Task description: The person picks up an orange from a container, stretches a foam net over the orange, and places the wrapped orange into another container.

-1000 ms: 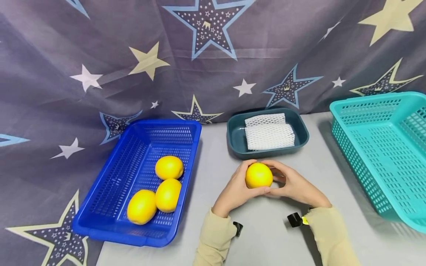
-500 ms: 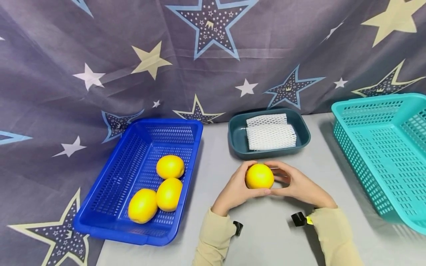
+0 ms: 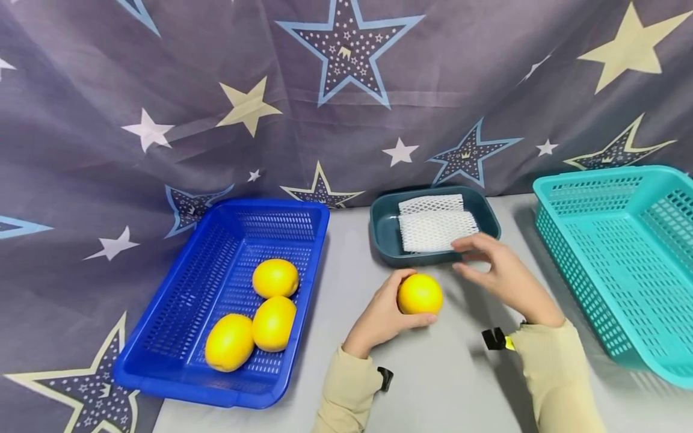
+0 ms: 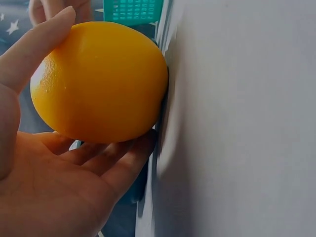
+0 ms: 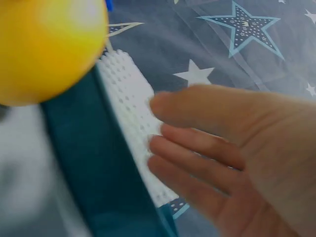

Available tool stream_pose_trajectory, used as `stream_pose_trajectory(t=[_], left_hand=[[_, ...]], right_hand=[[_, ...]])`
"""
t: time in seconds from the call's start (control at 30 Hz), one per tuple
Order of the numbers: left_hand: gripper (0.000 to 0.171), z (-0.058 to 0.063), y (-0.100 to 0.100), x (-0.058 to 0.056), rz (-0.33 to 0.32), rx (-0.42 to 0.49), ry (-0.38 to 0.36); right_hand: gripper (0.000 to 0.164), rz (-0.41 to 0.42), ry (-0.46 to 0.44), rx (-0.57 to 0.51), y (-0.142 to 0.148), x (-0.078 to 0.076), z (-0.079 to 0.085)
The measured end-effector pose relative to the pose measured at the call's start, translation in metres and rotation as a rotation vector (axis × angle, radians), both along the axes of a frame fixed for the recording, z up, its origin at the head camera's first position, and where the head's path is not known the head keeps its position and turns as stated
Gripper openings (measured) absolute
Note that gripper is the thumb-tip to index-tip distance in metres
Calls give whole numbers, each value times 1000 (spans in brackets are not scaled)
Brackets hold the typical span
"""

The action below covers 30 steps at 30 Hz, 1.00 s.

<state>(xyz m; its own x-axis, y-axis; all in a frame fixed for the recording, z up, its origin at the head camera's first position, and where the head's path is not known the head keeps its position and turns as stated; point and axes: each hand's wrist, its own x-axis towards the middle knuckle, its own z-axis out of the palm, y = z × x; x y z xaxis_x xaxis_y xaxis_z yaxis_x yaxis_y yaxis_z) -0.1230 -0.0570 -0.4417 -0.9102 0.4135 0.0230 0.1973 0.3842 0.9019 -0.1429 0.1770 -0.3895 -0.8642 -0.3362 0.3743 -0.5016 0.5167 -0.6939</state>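
Note:
My left hand point(image 3: 383, 319) grips a yellow orange-like fruit point(image 3: 420, 294) from its left side, thumb in front and fingers behind. In the left wrist view the same fruit point(image 4: 101, 81) sits between thumb and fingers, close over the table. My right hand point(image 3: 503, 273) holds nothing; its loosely bent fingers reach toward the front right rim of a dark teal tray point(image 3: 385, 231). Inside that tray lie white foam net sleeves point(image 3: 435, 231). The right wrist view shows the right hand point(image 5: 232, 148) with thumb and fingers apart, overlapping the foam net point(image 5: 129, 98).
A blue basket point(image 3: 162, 388) on the left holds 3 more yellow fruits point(image 3: 275, 323). On the right stands a turquoise basket point(image 3: 606, 222). Behind everything hangs a dark curtain point(image 3: 335, 138) printed with stars.
My right hand has let go of the fruit and moved right and away toward the tray. The left hand still grips the fruit in about the same place.

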Motion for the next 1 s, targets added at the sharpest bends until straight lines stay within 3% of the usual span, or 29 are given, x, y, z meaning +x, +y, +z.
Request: stream_pose_trajectory(t=[0.07, 0.2, 0.37, 0.73, 1.0], left_hand=[[84, -2, 1, 2, -4, -2, -4], [84, -4, 3, 3, -13, -19, 13], [84, -3, 3, 1, -1, -35, 26], [84, 0, 1, 0, 2, -40, 32], [84, -1, 0, 0, -4, -53, 22]], right_hand=[[40, -73, 86, -1, 2, -6, 0], [54, -205, 166, 10, 6, -16, -10], [62, -245, 177, 47, 7, -27, -27], [22, -382, 211, -8, -4, -29, -34], [21, -389, 182, -43, -5, -27, -33]])
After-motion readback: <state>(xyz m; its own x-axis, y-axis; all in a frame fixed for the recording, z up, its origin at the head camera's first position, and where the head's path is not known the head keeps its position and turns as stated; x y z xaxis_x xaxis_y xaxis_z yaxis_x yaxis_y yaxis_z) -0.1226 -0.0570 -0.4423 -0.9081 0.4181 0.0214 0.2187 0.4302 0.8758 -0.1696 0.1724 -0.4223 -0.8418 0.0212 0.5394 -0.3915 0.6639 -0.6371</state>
